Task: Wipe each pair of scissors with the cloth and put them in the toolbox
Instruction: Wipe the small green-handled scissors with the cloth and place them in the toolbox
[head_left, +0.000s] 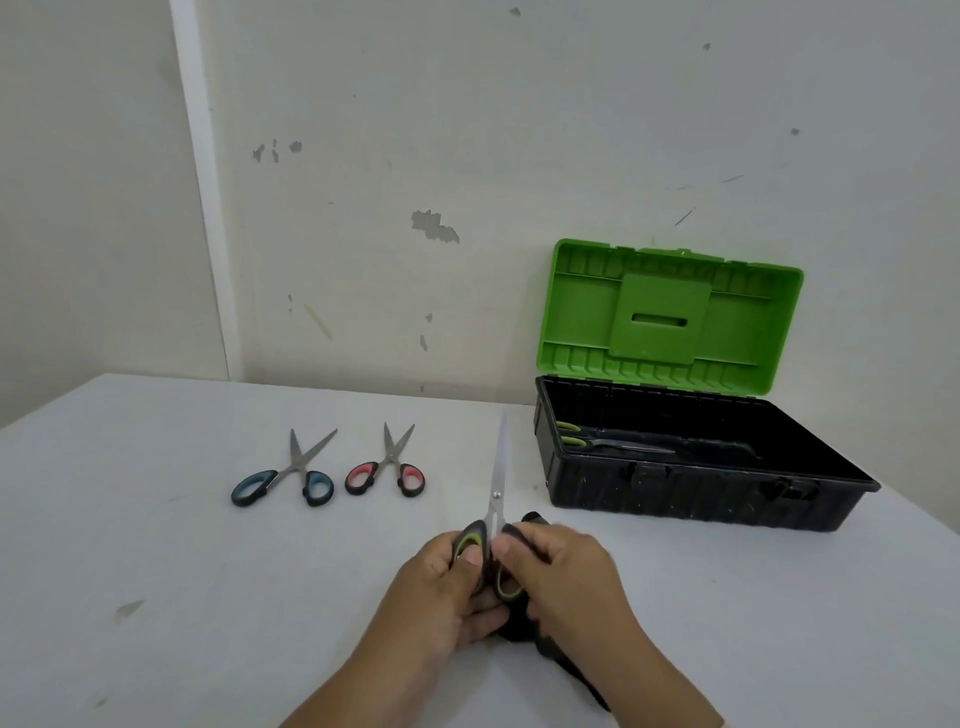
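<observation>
My left hand (444, 587) grips the green-and-black handle of a pair of scissors (497, 483) whose closed blades point away from me. My right hand (558, 569) holds a black cloth (563, 657) against the other handle; most of the cloth is hidden under my hands. Blue-handled scissors (291, 475) and red-handled scissors (387, 467) lie open on the white table to the left. The toolbox (701, 499), black with its green lid (670, 312) raised, stands at the right. Another green-handled pair (608, 441) lies inside it.
The white table (156, 571) meets a marked white wall at the back. The toolbox lid leans toward that wall. A small dark stain (127, 608) sits on the table at the front left.
</observation>
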